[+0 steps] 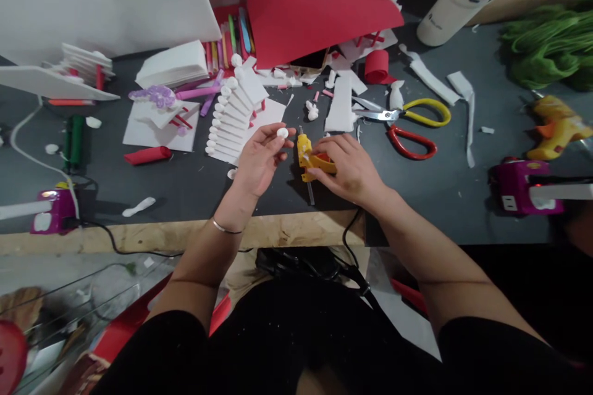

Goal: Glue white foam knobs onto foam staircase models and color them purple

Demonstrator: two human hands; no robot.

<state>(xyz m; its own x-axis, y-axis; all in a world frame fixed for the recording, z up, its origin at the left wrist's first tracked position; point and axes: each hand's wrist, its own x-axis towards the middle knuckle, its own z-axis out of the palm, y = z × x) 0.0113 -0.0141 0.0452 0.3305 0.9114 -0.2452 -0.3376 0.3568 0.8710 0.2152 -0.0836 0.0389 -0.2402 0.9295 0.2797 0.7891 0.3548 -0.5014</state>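
Observation:
Between the thumb and fingers of my left hand (260, 163) is a small white ball-like piece (282, 133). My right hand (349, 166) is closed around the handle of a yellow hot glue gun (304, 154), which lies low over the dark table with a clear glue stick (310, 192) poking from its back end. The gun's nozzle points away from me, just right of my left fingertips. Beyond my left hand stands a stepped row of white strips (234, 126) with round white knobs at their ends. A small white figure (312, 111) sits past the nozzle.
Scissors (384, 115) with yellow and red handles lie open at right. Further right are another glue gun (558, 123), a purple box (521, 186) and green yarn (551, 43). A tumbler (456, 0), red sheet (319, 18) and white paper stack (173, 65) stand behind.

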